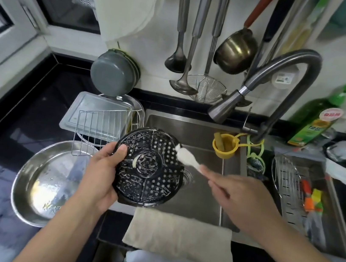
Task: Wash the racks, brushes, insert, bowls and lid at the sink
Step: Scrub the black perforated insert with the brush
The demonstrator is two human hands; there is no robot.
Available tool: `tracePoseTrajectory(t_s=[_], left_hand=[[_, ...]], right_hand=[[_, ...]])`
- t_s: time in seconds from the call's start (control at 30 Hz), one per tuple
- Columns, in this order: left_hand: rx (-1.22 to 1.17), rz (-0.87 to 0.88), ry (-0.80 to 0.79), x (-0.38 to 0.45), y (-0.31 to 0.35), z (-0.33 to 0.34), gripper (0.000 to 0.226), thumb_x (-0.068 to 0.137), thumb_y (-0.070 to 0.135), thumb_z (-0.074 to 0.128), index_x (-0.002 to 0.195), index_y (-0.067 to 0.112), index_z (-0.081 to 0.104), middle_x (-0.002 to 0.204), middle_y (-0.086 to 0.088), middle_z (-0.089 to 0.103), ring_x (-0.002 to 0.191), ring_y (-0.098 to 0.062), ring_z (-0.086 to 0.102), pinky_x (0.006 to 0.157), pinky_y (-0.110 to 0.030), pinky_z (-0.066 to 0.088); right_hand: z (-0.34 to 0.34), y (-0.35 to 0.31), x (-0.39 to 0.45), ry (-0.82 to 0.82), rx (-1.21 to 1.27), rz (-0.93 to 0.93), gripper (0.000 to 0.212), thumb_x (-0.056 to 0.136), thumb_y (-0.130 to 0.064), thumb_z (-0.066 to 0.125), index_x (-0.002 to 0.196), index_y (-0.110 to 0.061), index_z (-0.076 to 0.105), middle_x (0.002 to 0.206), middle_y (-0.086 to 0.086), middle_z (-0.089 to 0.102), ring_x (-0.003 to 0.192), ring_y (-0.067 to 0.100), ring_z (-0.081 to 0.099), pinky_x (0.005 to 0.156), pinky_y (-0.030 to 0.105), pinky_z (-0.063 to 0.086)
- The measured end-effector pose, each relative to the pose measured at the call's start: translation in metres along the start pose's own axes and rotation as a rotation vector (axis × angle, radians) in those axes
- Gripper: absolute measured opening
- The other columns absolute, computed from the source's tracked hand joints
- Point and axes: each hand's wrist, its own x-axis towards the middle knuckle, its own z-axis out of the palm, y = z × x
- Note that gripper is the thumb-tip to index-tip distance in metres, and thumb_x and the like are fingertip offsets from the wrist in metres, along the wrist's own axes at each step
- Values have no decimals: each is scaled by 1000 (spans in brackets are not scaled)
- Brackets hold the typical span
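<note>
Insert, black and full of holes, is tilted above the sink, gripped at its left rim by the left hand. The right hand grasps a soapy white brush touching its upper right edge. Best to scrub hole by hole, turning the disc. Open basin lies right; the steel bowl and wire rack crowd the left.

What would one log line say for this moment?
step: scrubbing | left hand: holds perforated insert | right hand: brush on insert | over sink
</note>
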Motion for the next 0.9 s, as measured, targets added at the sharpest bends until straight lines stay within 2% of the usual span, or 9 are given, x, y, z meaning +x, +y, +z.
tracePoseTrajectory(t_s=[0.1, 0.2, 0.33, 0.47, 0.6, 0.67, 0.77, 0.87, 0.9], left_hand=[[-31, -20, 46, 4, 3, 0, 19, 107, 13, 52, 107, 10, 71, 107, -17, 77, 95, -33, 76, 84, -49, 62], [-84, -44, 133, 10, 2, -5, 18, 106, 14, 53, 116, 9, 67, 116, -18, 76, 100, -33, 75, 80, -48, 62], [-145, -84, 179, 10, -6, 0, 23, 107, 15, 53, 126, 9, 63, 117, -16, 76, 104, -33, 74, 79, -50, 62], [-244, -56, 255, 12, -9, 8, 20, 109, 16, 49, 123, 13, 63, 114, -14, 76, 97, -29, 76, 70, -47, 63], [-270, -9, 273, 13, -8, 17, 19, 110, 15, 48, 122, 13, 62, 111, -14, 76, 100, -30, 76, 78, -53, 64], [-289, -2, 291, 14, -6, 17, 18, 110, 15, 47, 118, 14, 62, 111, -13, 76, 101, -30, 75, 81, -52, 63], [-341, -7, 309, 17, -8, 17, 16, 111, 15, 44, 114, 15, 60, 115, -13, 74, 100, -27, 75, 79, -49, 63], [-352, -22, 304, 16, -15, 23, 16, 112, 15, 43, 111, 17, 58, 112, -12, 73, 96, -25, 75, 78, -50, 63], [-363, -18, 302, 16, -16, 25, 16, 112, 16, 42, 112, 18, 58, 112, -12, 73, 95, -25, 75, 76, -50, 63]], right_hand=[[6, -11, -4, 6, 11, -4, 43, 100, -36, 46, 142, -43, 48, 51, -15, 39, 44, 6, 38, 40, 17, 30], [12, -23, -19, -79, 53, -1, 44, 100, -40, 43, 143, -49, 46, 52, -13, 39, 45, 7, 39, 39, 23, 34], [15, -17, -7, 51, -14, 29, 45, 99, -37, 46, 142, -48, 46, 50, -12, 38, 43, 7, 38, 37, 26, 36], [29, -48, -23, -42, 51, 20, 48, 95, -41, 43, 141, -54, 46, 51, -10, 38, 43, 10, 40, 35, 27, 35], [30, -32, 1, 83, 22, 130, 42, 101, -38, 47, 141, -50, 42, 52, -9, 48, 45, 11, 49, 37, 26, 43], [31, -43, -1, 46, 40, 139, 45, 100, -35, 53, 142, -48, 45, 51, -12, 43, 43, 9, 44, 36, 24, 39], [38, -62, -14, -5, 82, 84, 49, 96, -34, 58, 140, -50, 48, 51, -15, 30, 42, 5, 32, 39, 17, 23], [38, -47, -4, 76, 47, 176, 48, 98, -29, 61, 140, -47, 46, 49, -15, 40, 41, 4, 34, 35, 19, 32], [38, -50, -3, 67, 57, 179, 46, 97, -28, 61, 139, -44, 50, 49, -14, 39, 40, 4, 33, 34, 19, 30]])
